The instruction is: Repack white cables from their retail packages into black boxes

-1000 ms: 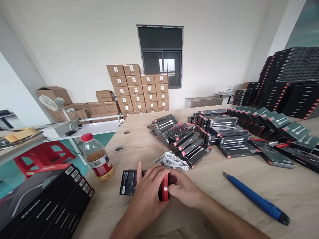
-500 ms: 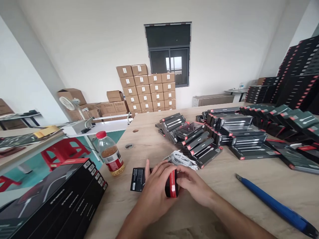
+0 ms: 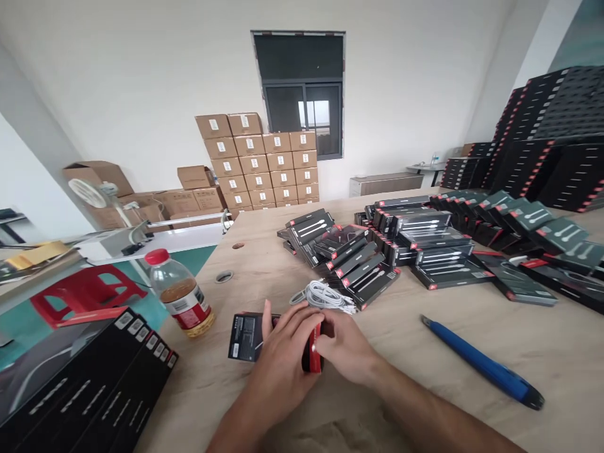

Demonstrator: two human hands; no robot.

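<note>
Directly on the near side of the coil of white cable (image 3: pixel 325 296), two hands hold a black box (image 3: pixel 316 357) with a red end. The left hand (image 3: pixel 285 355) lies over it, fingers bent down across the top with the outermost one raised; the right hand (image 3: pixel 348 349) is at the red end, its fingers curled in and the thumb pressed close, hardly any gap showing. Much of the box is hidden beneath them. Left of the coil and nearer the person, a printed black panel (image 3: pixel 244 336) sticks out past the left hand; whether it belongs to the same box, I cannot tell.

Right of the coil and just beyond it, a heap of black packages (image 3: pixel 356 251) lies on the table (image 3: pixel 377 412). Farther right and nearer the person lies a blue tool (image 3: pixel 481 362). Well left of the coil stands a red-capped bottle (image 3: pixel 182 299).
</note>
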